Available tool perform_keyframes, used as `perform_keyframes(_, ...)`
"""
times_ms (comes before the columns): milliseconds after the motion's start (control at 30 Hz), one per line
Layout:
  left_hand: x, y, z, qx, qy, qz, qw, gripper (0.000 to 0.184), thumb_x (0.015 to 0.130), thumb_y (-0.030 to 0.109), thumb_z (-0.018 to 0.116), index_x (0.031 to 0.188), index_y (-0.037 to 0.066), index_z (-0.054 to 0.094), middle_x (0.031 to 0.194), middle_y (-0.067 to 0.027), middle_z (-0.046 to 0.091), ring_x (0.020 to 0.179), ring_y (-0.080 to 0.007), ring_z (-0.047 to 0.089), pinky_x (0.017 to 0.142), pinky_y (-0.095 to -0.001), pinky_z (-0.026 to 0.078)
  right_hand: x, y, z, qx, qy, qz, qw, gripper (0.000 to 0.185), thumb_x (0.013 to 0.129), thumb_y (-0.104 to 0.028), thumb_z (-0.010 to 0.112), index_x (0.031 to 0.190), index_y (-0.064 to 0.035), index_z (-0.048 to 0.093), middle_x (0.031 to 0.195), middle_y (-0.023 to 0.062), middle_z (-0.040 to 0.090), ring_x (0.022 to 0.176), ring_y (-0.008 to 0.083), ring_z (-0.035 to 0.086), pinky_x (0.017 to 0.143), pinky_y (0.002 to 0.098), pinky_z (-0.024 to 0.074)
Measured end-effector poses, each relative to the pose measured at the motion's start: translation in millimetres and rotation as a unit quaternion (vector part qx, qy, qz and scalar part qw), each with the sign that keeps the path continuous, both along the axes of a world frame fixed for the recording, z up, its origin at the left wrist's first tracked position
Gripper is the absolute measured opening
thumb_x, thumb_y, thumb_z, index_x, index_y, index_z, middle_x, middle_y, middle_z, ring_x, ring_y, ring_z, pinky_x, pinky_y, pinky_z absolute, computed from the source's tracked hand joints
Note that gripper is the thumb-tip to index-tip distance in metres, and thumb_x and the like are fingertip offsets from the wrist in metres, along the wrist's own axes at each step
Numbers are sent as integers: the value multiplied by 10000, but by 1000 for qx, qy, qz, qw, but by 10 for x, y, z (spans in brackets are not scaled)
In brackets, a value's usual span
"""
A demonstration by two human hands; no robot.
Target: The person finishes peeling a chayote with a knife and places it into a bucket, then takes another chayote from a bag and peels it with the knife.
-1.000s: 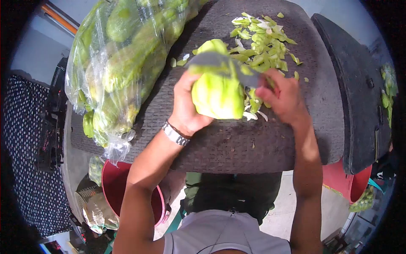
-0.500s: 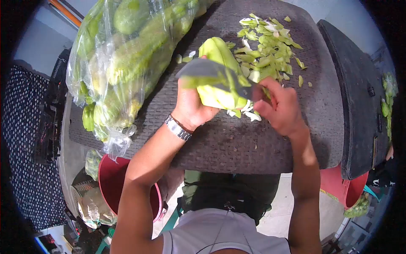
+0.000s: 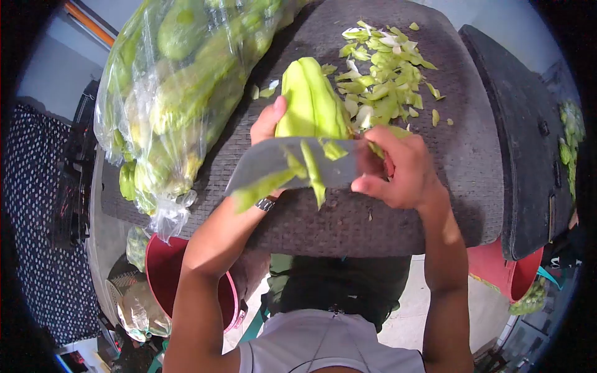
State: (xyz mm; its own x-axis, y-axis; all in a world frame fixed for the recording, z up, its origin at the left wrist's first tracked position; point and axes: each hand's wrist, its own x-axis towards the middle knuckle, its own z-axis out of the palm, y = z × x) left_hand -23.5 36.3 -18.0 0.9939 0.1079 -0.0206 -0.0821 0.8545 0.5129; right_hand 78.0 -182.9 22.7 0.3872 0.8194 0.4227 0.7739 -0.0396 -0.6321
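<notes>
While the left forearm slanted inward over the near edge of the worktop (image 3: 323, 230), the right forearm ran almost straight forward, its wrist turned in toward the left. The left hand (image 3: 270, 121) was partly open, cupped around the left side of the pale green fruit (image 3: 311, 102); the blade hid its palm. The right hand (image 3: 404, 166) was closed around the handle end of the wide-bladed knife (image 3: 273, 160), its thumb pointing left. Small white marks (image 3: 555, 262) on something black beyond the right edge were too small to read.

The pale green fruit lay between the hands, its narrower end toward the far edge, above the middle of the worktop. The knife crossed its near end and pointed left, over the left wrist and its metal watch (image 3: 266, 203), with green slivers (image 3: 313, 171) on the blade. A heap of peelings (image 3: 388, 81) was scattered toward the far right corner, and a clear bag of green fruits (image 3: 193, 81) lay along the left edge.
</notes>
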Motion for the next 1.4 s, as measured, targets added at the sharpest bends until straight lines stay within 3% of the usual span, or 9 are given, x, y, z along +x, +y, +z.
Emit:
perform_keyframes(267,19,20,-244,-128,-55,-32,990,715,905,488,672,1425,10,560,1292,-217,689,1147,-352,691,1038,-497,532,11,10,-41,41,-40,46,997,601,776,-548,862,943,-43,584,569,-28,566,463,135,577,464,288,446)
perform_keyframes(667,-4,-114,-11,-33,-69,-40,996,783,859,492,686,1451,6,523,1329,-225,661,1158,-369,678,1053,-509,523,-13,6,-19,10,-37,31,999,539,821,-552,830,814,-105,529,548,-24,533,497,198,630,492,342,479)
perform_keyframes(900,-68,-135,-3,62,-42,-133,988,983,768,594,730,1566,115,414,1490,-328,489,1292,-581,516,1009,-664,493,504,-192,-68,-24,72,-177,981,467,896,-509,764,924,-58,645,582,96,584,541,274,660,523,373,483)
perform_keyframes(967,-73,-85,-42,48,-39,-129,990,958,809,622,692,1572,118,409,1496,-325,486,1289,-571,528,1020,-677,484,392,-181,-30,-21,76,-132,988,482,885,-528,772,952,-65,654,582,86,594,550,271,674,530,378,499)
perform_keyframes(1067,-72,8,-145,-232,7,-87,969,923,875,690,593,1575,118,408,1504,-315,482,1281,-551,550,1041,-677,477,78,-68,22,-19,25,-41,999,525,852,-547,800,975,-65,630,571,48,594,543,258,682,530,379,519)
perform_keyframes(1100,-33,-18,-31,29,9,-14,999,911,910,746,504,1565,117,424,1492,-298,501,1304,-514,551,1062,-649,483,-11,-25,30,-18,-2,-8,1000,545,838,-552,812,979,-63,615,565,32,591,538,252,682,528,377,525)
perform_keyframes(1200,18,36,-74,1,-53,0,999,933,900,742,513,1544,72,434,1418,-300,558,1237,-478,605,1042,-595,517,-159,64,-74,-12,-25,14,1000,608,793,-568,842,970,-62,554,562,-18,590,506,227,670,512,368,532)
perform_keyframes(1300,10,-81,66,-8,-5,72,997,701,892,540,632,1374,33,583,1202,-199,708,1058,-347,705,954,-473,570,-145,71,-70,-5,-39,21,999,614,783,-553,856,934,-70,508,565,-35,590,476,204,646,491,361,516)
perform_keyframes(1400,13,-55,32,-6,-12,55,998,691,891,526,641,1382,43,584,1222,-184,708,1075,-339,703,963,-471,568,-149,65,-62,5,-54,24,998,607,784,-545,858,925,-73,504,560,-41,580,466,192,631,482,354,508)
